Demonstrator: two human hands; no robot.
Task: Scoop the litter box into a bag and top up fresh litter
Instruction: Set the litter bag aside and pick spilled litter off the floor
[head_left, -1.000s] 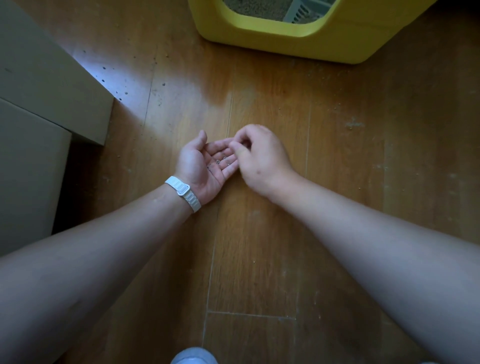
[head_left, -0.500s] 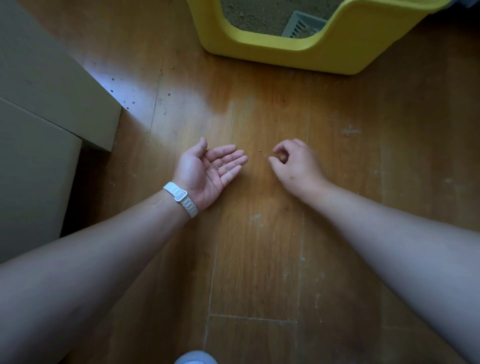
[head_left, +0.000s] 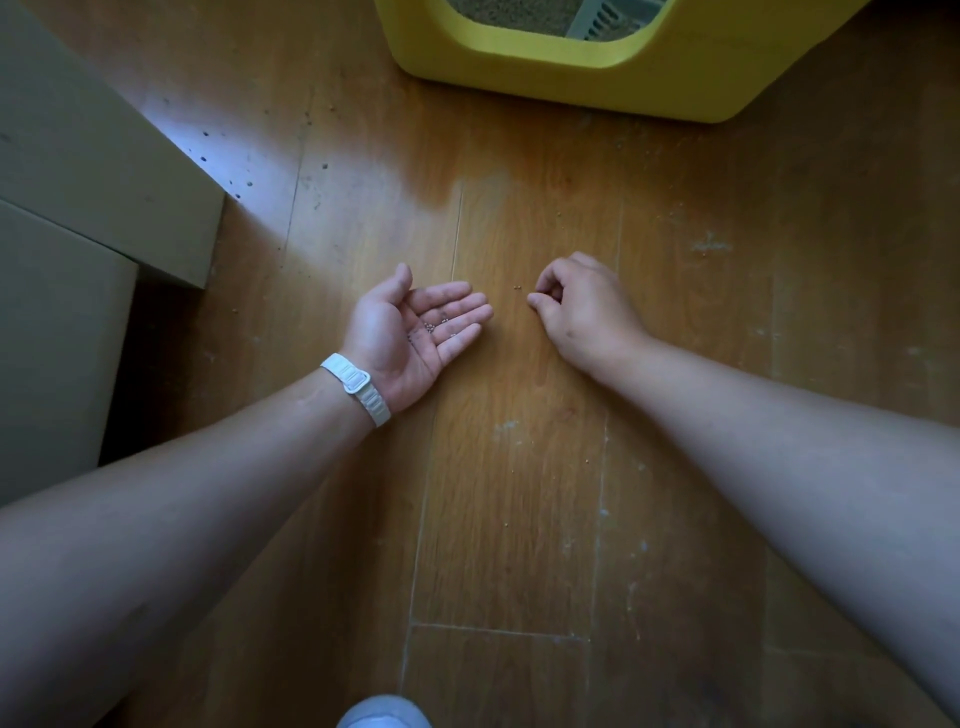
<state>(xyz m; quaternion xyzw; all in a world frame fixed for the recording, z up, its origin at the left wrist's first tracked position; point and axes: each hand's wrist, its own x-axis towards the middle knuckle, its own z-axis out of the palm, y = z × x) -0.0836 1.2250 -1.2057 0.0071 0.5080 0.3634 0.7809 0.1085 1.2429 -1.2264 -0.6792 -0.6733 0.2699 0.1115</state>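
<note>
The yellow litter box (head_left: 587, 78) stands at the top of the view, with litter and a grey slotted scoop (head_left: 602, 21) inside. My left hand (head_left: 410, 332) lies palm up on the wooden floor, fingers apart, with several litter grains (head_left: 434, 326) resting on the palm. My right hand (head_left: 582, 306) hovers at the floor to its right, thumb and forefinger pinched together. A couple of loose grains (head_left: 518, 287) lie on the floor just left of those fingertips. Whether a grain sits in the pinch is too small to tell.
A beige box or cabinet (head_left: 88, 208) fills the left side, its corner close to my left hand. Scattered dark grains (head_left: 244, 182) dot the sunlit floor patch beside it. A light shoe tip (head_left: 384, 714) shows at the bottom edge.
My right hand has pulled away from the left palm, moved right and gone down to the floor grains. The left hand stays open, palm up. The view shifted slightly.
</note>
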